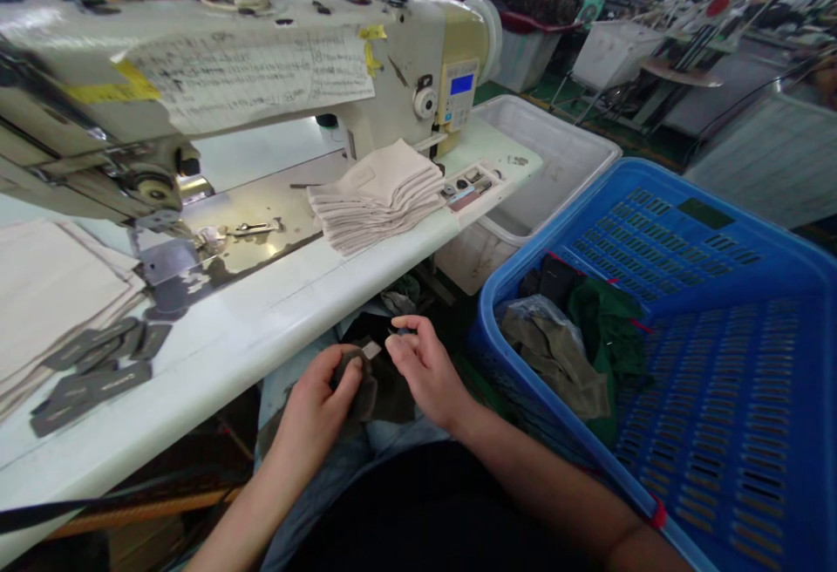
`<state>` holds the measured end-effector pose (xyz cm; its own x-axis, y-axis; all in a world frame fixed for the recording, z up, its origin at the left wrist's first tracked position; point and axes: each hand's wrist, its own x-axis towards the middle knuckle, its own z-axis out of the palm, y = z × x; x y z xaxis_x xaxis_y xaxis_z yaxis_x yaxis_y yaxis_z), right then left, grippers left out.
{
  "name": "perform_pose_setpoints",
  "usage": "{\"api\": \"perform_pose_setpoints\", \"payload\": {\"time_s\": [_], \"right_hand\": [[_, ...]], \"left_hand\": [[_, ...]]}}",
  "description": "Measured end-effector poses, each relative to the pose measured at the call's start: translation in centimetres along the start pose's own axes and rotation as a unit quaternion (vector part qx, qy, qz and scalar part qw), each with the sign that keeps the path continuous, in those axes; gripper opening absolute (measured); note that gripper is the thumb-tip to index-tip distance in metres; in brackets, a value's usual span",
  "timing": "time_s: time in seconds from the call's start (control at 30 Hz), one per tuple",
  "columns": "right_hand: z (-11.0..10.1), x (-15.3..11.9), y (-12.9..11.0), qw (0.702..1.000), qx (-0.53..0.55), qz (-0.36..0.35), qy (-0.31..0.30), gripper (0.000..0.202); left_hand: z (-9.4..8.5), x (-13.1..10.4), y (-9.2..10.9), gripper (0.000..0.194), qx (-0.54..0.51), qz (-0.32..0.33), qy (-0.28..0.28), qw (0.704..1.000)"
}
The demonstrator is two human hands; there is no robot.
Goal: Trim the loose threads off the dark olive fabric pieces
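The cloth [367, 391] is over the person's lap, below the front edge of the table [261, 328]. It is bunched, so its long axis is hard to tell; from the left hand [325, 391] the visible part spreads to the right, toward the right hand [428, 373], and its upper end, with a small pale label [371, 350], points away from the body.

The cloth is a dark brownish olive, soft and creased, folded over on itself near the fingers. The label is plain at this size; any print on it is too small to read.

The left hand has its thumb closed over the cloth against the curled fingers, pinching it just beside the label. The right hand is raised just right of the label, thumb and forefinger nearly together; something thin and dark shows at their tips, but whether they grip it cannot be told.

On the table, a stack [385, 193] of pale pieces sits beside the sewing machine [405, 49]. A blue basket [706, 249] stands to the right.
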<state>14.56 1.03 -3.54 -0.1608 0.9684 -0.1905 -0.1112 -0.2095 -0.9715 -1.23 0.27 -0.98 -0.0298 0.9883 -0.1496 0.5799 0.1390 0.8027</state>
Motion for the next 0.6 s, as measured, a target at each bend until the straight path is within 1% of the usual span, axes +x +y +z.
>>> {"api": "perform_pose_setpoints", "payload": {"time_s": [0.1,0.17,0.3,0.47,0.6], "right_hand": [[-0.14,-0.42,-0.23,0.997,-0.031,0.005,-0.068,0.028],[-0.02,-0.44,-0.23,0.995,-0.033,0.029,-0.091,0.027],[0.21,-0.14,-0.01,0.994,-0.011,0.056,-0.091,0.028],[0.09,-0.03,-0.06,0.995,0.016,0.056,-0.085,0.027],[0.03,0.02,-0.17,0.994,0.019,0.063,-0.092,0.027]], "left_hand": [[-0.4,0.04,-0.12,0.034,0.012,0.009,0.005,1.0],[-0.4,-0.03,0.0,0.034,0.014,0.018,0.001,1.0],[-0.17,-0.18,0.23,0.033,0.021,0.028,-0.005,0.999],[-0.22,-0.19,0.25,0.029,0.041,0.035,-0.005,0.999],[-0.19,-0.22,0.27,0.03,0.043,0.037,-0.003,0.998]]}}
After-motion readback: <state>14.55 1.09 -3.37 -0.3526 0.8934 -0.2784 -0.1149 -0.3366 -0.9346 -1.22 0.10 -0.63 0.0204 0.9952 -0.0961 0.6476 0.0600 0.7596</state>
